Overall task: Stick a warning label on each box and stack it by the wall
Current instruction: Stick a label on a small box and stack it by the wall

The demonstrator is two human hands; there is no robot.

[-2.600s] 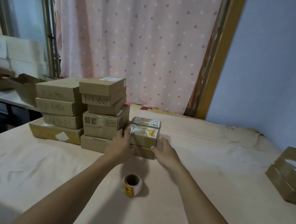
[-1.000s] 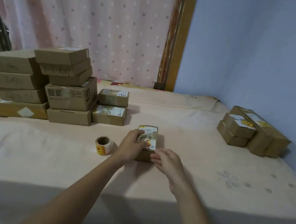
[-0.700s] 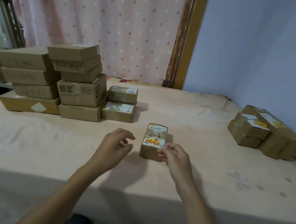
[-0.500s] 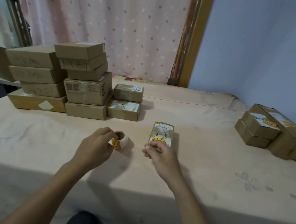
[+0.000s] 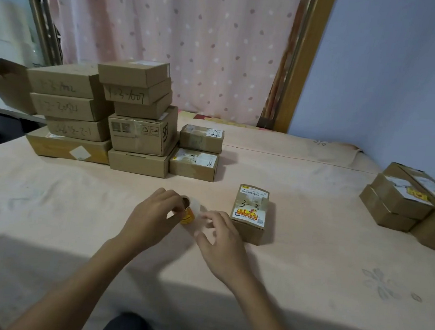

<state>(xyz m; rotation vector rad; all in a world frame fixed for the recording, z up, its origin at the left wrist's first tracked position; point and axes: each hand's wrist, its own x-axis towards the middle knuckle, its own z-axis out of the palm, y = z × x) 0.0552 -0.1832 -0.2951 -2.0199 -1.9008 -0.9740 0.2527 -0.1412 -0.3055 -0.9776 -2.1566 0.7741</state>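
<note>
A small cardboard box (image 5: 250, 214) marked "3-3" lies alone on the cloth-covered table (image 5: 307, 268), in front of me. My left hand (image 5: 152, 217) grips the roll of yellow warning labels (image 5: 188, 211) just left of that box. My right hand (image 5: 221, 235) is beside the roll, fingers curled at its white loose end; the blur hides whether they pinch it. Several unlabelled boxes (image 5: 139, 127) are piled at the back left. By the blue wall on the right stands a stack of boxes with yellow labels (image 5: 400, 200).
A pink dotted curtain (image 5: 170, 39) hangs behind the table, with a wooden frame (image 5: 302, 66) beside it. An open cardboard box (image 5: 7, 83) shows at the far left edge, off the table.
I took a small box from the back pile and set it down in front of me. My left hand then left it and picked up the label roll; my right hand moved to the roll.
</note>
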